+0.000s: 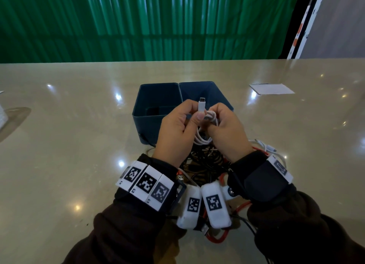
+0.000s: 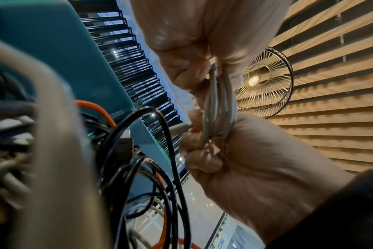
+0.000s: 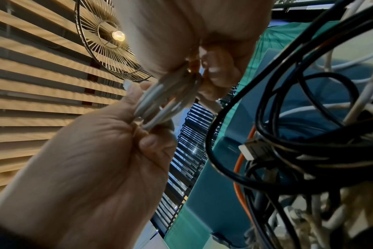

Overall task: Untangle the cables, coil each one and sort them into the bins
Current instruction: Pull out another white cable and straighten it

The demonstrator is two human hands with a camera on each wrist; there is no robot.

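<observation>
Both hands hold a white cable [image 1: 205,139] above the table, in front of two dark blue bins. My left hand [image 1: 194,111] pinches it just below its USB-C plug [image 1: 202,104], which points up. Curled round the wound loops right beside it is my right hand [image 1: 215,119]. The loops hang down between the palms and show as a tight white bundle [image 2: 218,107] [image 3: 166,101] gripped from both ends. Beneath the wrists lies the tangled pile [image 1: 207,161] of black, white and orange-red cables [image 2: 138,151] [image 3: 298,134]. The left bin [image 1: 136,104] has a dark shape inside; the right bin [image 1: 213,86] is partly hidden by my hands.
A white sheet of paper [image 1: 271,88] lies at the back right of the glossy beige table [image 1: 79,145]. Something white [image 1: 2,117] sits at the far left edge. A loose white cable end [image 1: 270,148] trails right of the pile. A green curtain hangs behind the table's far edge.
</observation>
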